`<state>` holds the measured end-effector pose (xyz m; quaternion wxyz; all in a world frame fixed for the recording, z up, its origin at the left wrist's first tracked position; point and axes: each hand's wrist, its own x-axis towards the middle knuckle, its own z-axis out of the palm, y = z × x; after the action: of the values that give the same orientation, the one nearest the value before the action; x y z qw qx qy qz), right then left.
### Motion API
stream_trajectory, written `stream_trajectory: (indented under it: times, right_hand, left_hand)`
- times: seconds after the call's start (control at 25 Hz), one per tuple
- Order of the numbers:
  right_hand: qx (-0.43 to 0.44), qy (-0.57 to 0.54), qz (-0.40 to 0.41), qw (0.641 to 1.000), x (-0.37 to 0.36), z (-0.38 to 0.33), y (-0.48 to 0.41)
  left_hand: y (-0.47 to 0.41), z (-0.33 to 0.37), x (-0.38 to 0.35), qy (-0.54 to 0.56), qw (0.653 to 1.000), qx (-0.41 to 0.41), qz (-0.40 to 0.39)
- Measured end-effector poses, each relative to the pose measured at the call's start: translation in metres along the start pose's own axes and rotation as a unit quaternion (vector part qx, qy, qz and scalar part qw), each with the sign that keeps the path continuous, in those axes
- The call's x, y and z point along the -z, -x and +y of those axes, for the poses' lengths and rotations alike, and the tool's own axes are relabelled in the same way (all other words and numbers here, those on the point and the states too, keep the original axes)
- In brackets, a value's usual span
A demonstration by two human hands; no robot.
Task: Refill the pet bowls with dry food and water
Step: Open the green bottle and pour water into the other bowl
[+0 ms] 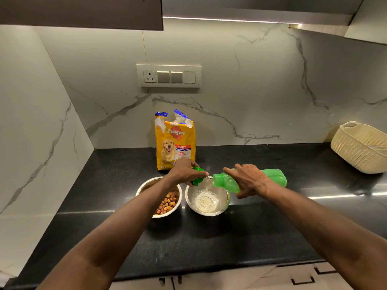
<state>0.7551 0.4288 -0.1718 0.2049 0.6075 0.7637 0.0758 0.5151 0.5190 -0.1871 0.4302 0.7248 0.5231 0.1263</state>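
Left forearm (125,216) overlapping kibble bowl (180,194), left hand (184,174) clutching half-hidden cap (198,181), right hand (249,181) gripping tipped bottle (274,176)

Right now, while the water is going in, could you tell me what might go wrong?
1. The right hand holds the bottle tipped almost flat, its mouth near the water bowl rim; the stream could splash onto the counter.
2. The kibble bowl stands right beside it, so splashes might wet the kibble.
3. The left hand holds the cap just over the water bowl's edge; it might drop in.
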Motion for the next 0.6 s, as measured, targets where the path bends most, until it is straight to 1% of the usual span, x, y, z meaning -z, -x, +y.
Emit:
stream_trajectory:
  times: [0.6]
  right_hand:
    - [-0.006, 0.007, 0.009, 1.0, 0.0026, -0.0001, 0.0088]
  left_hand:
    - [0.0075, 0.0043, -0.0052, 0.007, 1.0, -0.007, -0.005]
